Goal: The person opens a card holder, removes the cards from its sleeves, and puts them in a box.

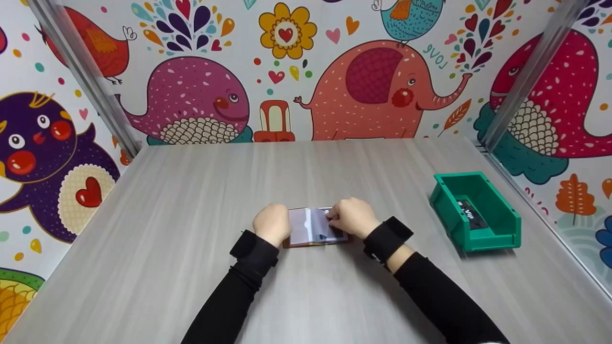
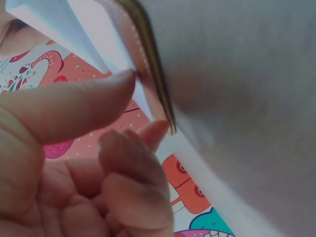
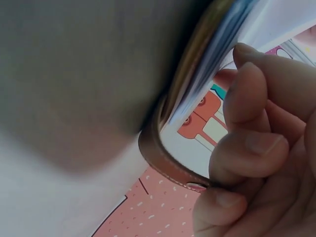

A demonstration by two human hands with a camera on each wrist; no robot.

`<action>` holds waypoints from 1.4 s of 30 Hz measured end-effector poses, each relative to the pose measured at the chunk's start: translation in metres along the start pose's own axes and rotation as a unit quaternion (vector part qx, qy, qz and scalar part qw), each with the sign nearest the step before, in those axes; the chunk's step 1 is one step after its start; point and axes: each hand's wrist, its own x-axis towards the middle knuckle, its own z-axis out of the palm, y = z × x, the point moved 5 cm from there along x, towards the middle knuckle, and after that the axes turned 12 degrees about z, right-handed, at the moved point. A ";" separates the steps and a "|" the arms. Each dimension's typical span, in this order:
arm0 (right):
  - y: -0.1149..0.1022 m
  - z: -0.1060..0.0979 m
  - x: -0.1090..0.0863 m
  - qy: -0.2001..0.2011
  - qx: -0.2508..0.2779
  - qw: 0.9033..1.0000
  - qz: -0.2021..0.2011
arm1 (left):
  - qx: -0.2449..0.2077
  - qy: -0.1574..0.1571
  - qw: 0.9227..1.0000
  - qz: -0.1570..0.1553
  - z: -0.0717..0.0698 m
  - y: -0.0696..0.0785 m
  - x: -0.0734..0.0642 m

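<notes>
A small brown card holder lies spread open on the table, with clear plastic sleeves inside. My left hand is at its left edge; in the left wrist view the thumb presses the inner side while a fingertip touches the cover's edge. My right hand pinches a clear sleeve page between thumb and index finger, and the page is partly lifted. In the right wrist view, a brown snap strap sticks out from the holder beside the curled lower fingers.
On the right of the table stands a green open-front bin with a dark card lying in it. The grey wooden table meets patterned walls at its back and sides, with metal posts at the corners.
</notes>
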 end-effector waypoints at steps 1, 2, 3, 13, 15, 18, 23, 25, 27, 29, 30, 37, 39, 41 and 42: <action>-0.001 0.000 0.000 0.002 -0.001 1.000 -0.002 | 0.002 0.002 1.000 0.003 0.000 0.000 0.000; -0.001 0.001 0.000 0.003 -0.002 1.000 -0.003 | 0.003 0.003 1.000 0.004 -0.001 0.001 -0.001; -0.002 0.002 0.001 0.003 -0.002 1.000 -0.003 | 0.003 0.002 1.000 0.004 -0.001 0.001 -0.001; -0.011 0.005 0.001 0.015 -0.005 1.000 -0.007 | -0.002 0.005 1.000 0.001 0.001 0.000 0.001; -0.014 0.005 0.002 0.020 -0.005 1.000 -0.012 | -0.004 0.003 1.000 -0.003 0.002 -0.001 0.001; -0.017 0.006 0.002 0.031 -0.006 0.999 -0.018 | -0.004 0.000 1.000 -0.006 0.003 -0.002 0.002; -0.022 0.006 0.003 0.048 -0.003 0.999 -0.026 | -0.005 -0.007 1.000 -0.011 0.002 -0.002 0.002; -0.024 0.006 0.003 0.056 -0.003 0.998 -0.030 | -0.006 -0.008 1.000 -0.011 0.002 -0.002 0.001; -0.026 0.006 0.003 0.065 -0.004 0.997 -0.037 | -0.004 -0.004 1.000 -0.007 0.002 -0.002 0.001; -0.028 0.006 0.003 0.074 -0.006 0.996 -0.043 | -0.004 0.002 1.000 -0.002 0.001 -0.001 0.000; -0.028 0.006 0.003 0.078 -0.007 0.996 -0.045 | -0.004 0.004 1.000 0.001 0.001 -0.001 0.000; -0.030 0.007 0.003 0.079 -0.011 0.996 -0.047 | -0.005 0.005 1.000 0.006 0.002 -0.002 0.000; -0.031 0.007 0.003 0.077 -0.012 0.996 -0.047 | -0.005 0.004 1.000 0.006 0.002 -0.002 0.000; -0.031 0.007 0.003 0.075 -0.014 0.996 -0.047 | -0.005 0.006 1.000 0.008 0.003 -0.003 0.000; -0.032 0.008 0.003 0.074 -0.016 0.996 -0.046 | -0.005 0.007 1.000 0.008 0.003 -0.003 0.000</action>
